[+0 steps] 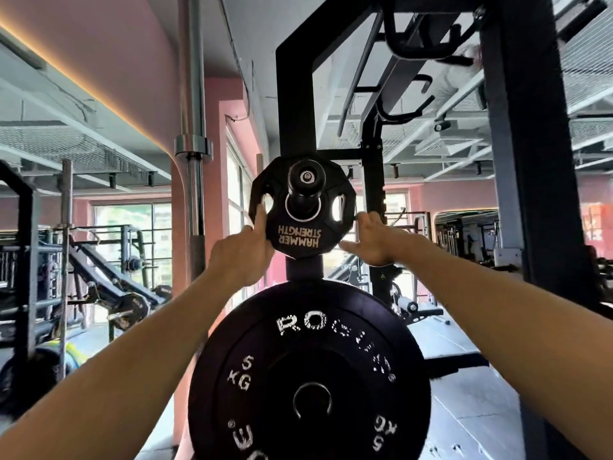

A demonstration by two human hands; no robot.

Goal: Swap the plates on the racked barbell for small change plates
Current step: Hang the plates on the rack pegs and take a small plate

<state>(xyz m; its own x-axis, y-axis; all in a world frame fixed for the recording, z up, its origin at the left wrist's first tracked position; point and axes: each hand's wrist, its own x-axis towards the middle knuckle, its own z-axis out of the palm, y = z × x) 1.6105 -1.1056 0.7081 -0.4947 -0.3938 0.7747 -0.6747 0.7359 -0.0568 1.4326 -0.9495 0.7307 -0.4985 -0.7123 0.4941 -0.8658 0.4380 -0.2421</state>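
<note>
Reaching up with both bare arms, a person steadies a small black plate (300, 224), stamped Hammer Strength upside down, that hangs on a short black sleeve (304, 187) jutting toward the viewer from the dark rack upright (293, 94). The left hand (240, 252) cups the plate's lower left edge, its thumb lying flat up the front face beside a handle cutout; whether the hidden fingers hook behind the rim cannot be told. The right hand (374, 239) sits at the lower right edge with fingers extended and touching the rim, thumb pointing inward beneath the plate, so neither grip looks clenched. Holding it on two opposite sides seems meant to keep the plate square to the sleeve, so it slides without tilting or binding. The plate lies between the two hands and slightly above them, its centre hole around the sleeve, whose capped end shows in front of it. Directly below, on a second peg of the same upright, hangs a larger black bumper plate (308, 376) marked 5 KG. Behind to the left, a steel bar (194, 161) stands upright near a pink wall, with other gym frames further back.
</note>
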